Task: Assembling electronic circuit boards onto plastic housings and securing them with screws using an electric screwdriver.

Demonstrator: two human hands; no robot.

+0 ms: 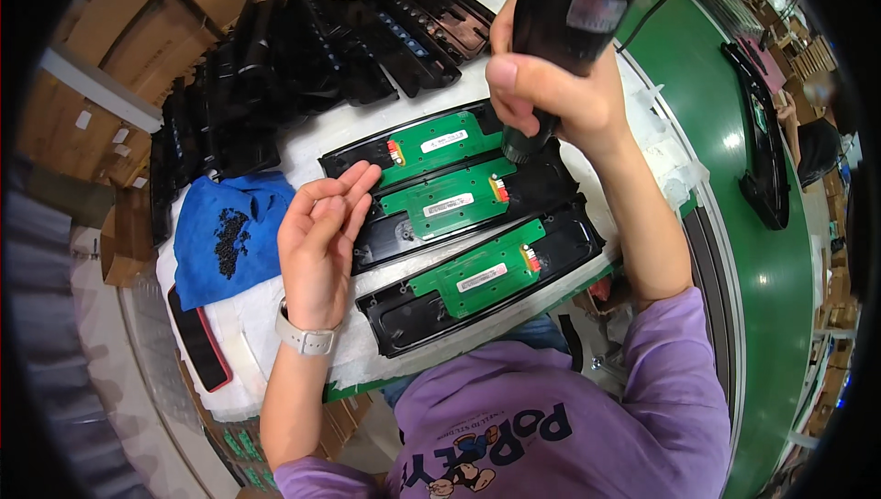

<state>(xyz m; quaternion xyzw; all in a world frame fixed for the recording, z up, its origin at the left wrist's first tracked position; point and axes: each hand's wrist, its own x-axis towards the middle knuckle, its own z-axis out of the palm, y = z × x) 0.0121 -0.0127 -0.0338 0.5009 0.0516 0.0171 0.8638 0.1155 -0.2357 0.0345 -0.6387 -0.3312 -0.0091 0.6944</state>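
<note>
Right hand (pixel 574 100) grips cylindrical driver (pixel 564 17) (smooth, black) near circuit board (pixel 459 189).

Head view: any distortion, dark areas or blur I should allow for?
Head view: fisheye distortion bows straight edges near the dark rim; the heaped black plastic panels lose detail in darkness; the middle flat green circuit board looks fairly sharp.

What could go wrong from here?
The power screwdriver in the right hand has its nose close to the middle circuit board's connector; a slip might damage it. The heap of small black pieces lies loose on the blue cloth beside the left hand, so a snagged cloth could scatter them.
</note>
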